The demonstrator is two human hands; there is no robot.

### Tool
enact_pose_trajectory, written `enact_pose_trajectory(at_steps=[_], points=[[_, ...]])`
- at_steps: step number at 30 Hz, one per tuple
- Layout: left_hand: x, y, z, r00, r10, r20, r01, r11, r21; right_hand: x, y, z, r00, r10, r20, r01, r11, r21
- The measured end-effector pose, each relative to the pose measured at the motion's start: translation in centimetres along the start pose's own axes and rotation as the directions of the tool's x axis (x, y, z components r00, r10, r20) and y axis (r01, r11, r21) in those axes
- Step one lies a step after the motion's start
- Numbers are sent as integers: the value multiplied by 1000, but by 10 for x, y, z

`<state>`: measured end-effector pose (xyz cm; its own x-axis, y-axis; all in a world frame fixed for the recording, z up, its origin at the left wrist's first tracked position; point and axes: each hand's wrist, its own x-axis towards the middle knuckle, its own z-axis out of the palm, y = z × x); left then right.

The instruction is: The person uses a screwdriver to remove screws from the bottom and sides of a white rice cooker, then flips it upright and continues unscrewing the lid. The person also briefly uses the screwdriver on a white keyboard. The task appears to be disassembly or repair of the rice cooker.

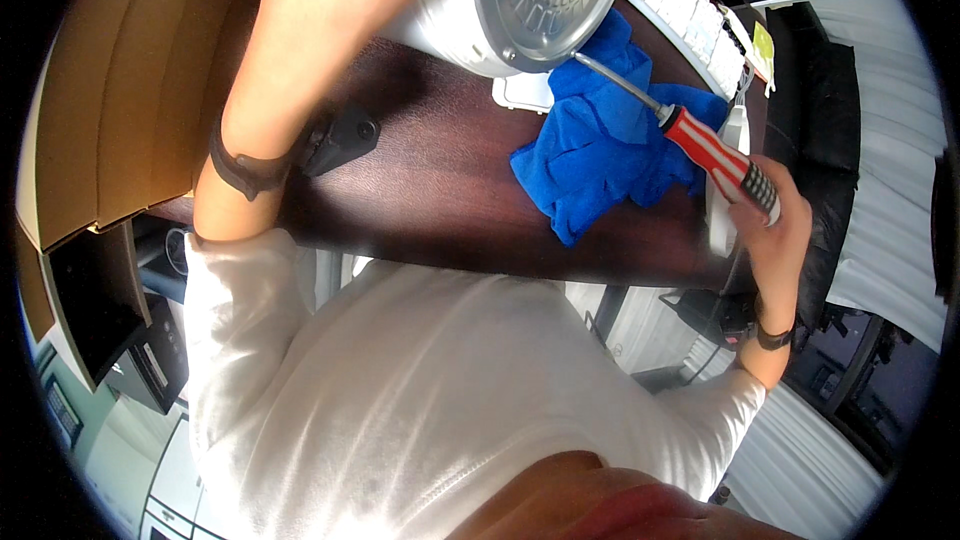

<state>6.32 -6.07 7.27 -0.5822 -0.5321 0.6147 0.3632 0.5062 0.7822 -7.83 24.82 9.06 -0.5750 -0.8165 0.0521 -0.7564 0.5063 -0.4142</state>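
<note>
Stretching across the middle, the dark brown worktop (440, 170) is carrying a crumpled blue cloth (605, 135) and a white keyboard (690, 15). A cardboard box (140, 90) is standing at the left; a white curtain (890, 200) is hanging at the right. A white can (530, 0) is showing its metal base above the worktop, its far part passing beyond the top edge. The right hand (775, 220) is gripping a red-and-white screwdriver (718, 158), fingers curled around the handle's end; the tip is pointing at the base's rim, contact hard to tell. The left forearm (300, 50) is crossing the top edge, hiding the left hand's opening and any hold. A black object (345, 137) beside that wrist is staying unclear.
</note>
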Motion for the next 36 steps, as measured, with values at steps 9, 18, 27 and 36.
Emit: enact_pose_trajectory(at_steps=[9,18,27,36], points=[[-1,1,1,1000,6,3,-6,999,48,-8,2,9,984,148,-97,-121,964,237],[-3,14,19,997,18,-71,7,941,339,1,23,4,997,-31,-64,37,995,98],[2,-5,9,995,-29,-92,41,991,130,-4,14,6,893,338,296,-446,747,493],[10,-23,-8,972,-157,-176,197,951,239,-19,21,6,933,348,95,-328,707,626]])
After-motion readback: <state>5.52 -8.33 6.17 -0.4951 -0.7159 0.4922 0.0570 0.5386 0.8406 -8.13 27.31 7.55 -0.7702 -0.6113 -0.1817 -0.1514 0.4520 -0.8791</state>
